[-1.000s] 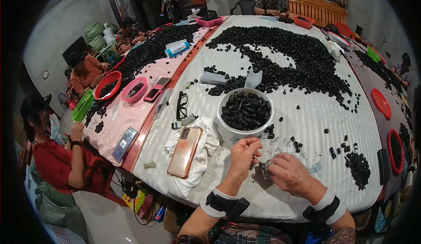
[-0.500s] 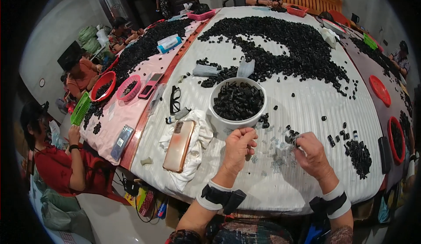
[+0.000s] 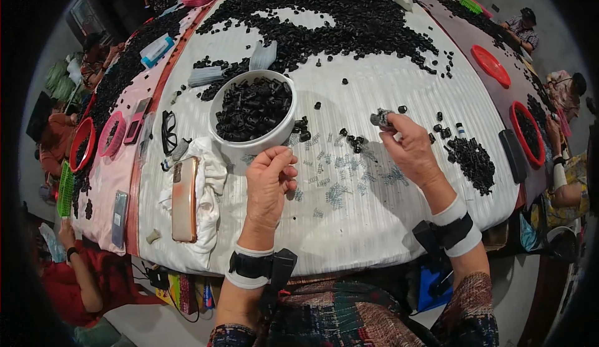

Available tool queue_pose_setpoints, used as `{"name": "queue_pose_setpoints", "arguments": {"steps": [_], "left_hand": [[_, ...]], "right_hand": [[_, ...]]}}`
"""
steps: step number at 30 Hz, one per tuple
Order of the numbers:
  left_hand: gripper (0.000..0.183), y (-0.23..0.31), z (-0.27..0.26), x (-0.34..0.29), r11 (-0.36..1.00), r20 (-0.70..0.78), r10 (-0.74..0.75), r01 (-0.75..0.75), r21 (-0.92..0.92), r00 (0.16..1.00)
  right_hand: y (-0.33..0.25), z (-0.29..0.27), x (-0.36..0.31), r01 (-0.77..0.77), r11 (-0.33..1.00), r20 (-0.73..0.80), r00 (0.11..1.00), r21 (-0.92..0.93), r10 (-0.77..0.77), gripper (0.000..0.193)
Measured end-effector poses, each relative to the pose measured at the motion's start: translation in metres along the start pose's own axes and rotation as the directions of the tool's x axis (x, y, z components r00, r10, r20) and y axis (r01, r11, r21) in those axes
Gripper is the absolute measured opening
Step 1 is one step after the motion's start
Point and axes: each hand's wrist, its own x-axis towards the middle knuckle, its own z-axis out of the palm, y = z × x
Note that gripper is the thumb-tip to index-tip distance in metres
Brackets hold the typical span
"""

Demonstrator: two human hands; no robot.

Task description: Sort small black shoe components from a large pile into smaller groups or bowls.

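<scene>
My left hand (image 3: 269, 185) is closed just in front of the white bowl (image 3: 254, 145), thumb pressed on curled fingers; whatever is inside cannot be made out. The bowl is heaped with small black plastic parts (image 3: 253, 107). To the right, my right hand (image 3: 413, 150) pinches a small mottled grey-and-black piece (image 3: 380, 118) above the cloth, its kind unclear. Between the hands lie small metal springs (image 3: 337, 194) and a few loose black parts (image 3: 355, 144). A pile of slim black parts (image 3: 471, 167) is right of my right hand.
Black parts (image 3: 349, 16) spread over the far table. Left stand a phone (image 3: 185, 200) on white cloth (image 3: 211, 178), eyeglasses (image 3: 168, 132) and a pink basket (image 3: 112, 133). A dark case (image 3: 512, 155) and a red tray (image 3: 528, 135) are right. People sit along both sides.
The view has swung down and right, so the table sits further left and higher. My right hand has moved forward over the cloth, still pinching the grey piece. My left hand stays closed by the bowl.
</scene>
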Motion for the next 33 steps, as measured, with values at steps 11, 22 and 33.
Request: {"name": "queue_pose_setpoints", "arguments": {"steps": [11, 22, 33], "left_hand": [[0.012, 0.001, -0.003, -0.002, 1.000, 0.019, 0.002, -0.001, -0.031, 1.000], [0.017, -0.001, 0.002, -0.004, 0.999, 0.031, -0.017, 0.018, -0.036, 0.999], [0.019, -0.002, 0.000, -0.007, 0.998, 0.117, -0.006, -0.002, 0.069, 0.993]], "right_hand": [[-0.027, 0.048, 0.022, 0.126, 0.992, 0.154, 0.980, 0.012, -0.126, 0.017], [-0.040, 0.117, 0.036, 0.188, 0.965, 0.134, 0.977, -0.184, -0.165, 0.024], [-0.059, 0.055, 0.005, 0.140, 0.989, 0.234, 0.961, 0.045, -0.146, 0.038]]}}
